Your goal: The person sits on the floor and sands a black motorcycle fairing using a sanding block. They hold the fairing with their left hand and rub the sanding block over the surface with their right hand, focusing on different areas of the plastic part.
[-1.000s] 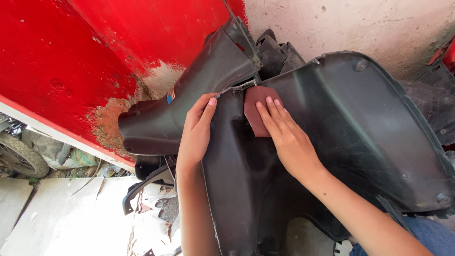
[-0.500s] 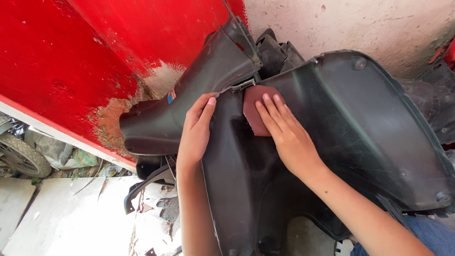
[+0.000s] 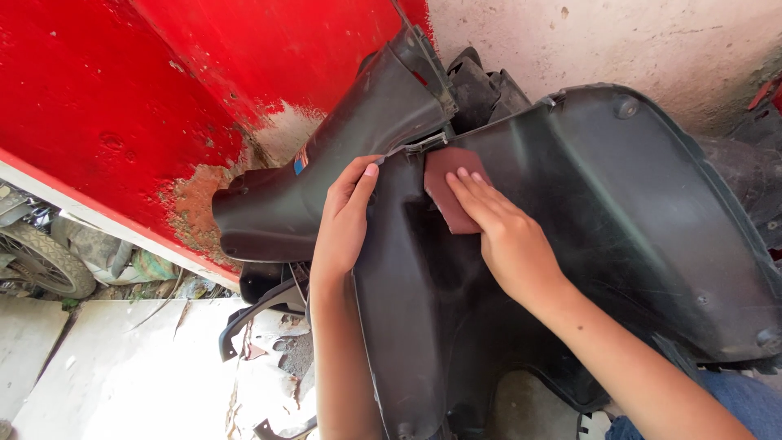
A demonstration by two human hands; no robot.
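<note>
Sandpaper [image 3: 450, 194], a reddish-brown sheet, lies flat against the inner face of a black plastic scooter body panel [image 3: 619, 236] at upper centre of the frame, just below a small clip on the panel's ridge. The right hand [image 3: 505, 236] presses on the sheet from the lower right, its fingers [image 3: 464, 183] extended and close together, flat on the abrasive rather than curled round it; the forearm runs off to the lower right corner. The left hand [image 3: 342, 224] comes up from the bottom centre and steadies the panel's raised edge, palm against the plastic, fingers together and bent lightly over the ridge, thumb hidden behind. A second black fairing piece [image 3: 326, 187] lies to the left of that hand, leaning on a red painted wall [image 3: 122, 98] whose paint is flaked to bare plaster near its lower edge. A tyre [image 3: 41, 261] shows at the far left edge; pale concrete floor [image 3: 114, 375] fills the lower left. Compared with the frames half a second and one second before, the sheet and right hand sit marginally higher and closer to the clip; the left hand's grip is unchanged.
</note>
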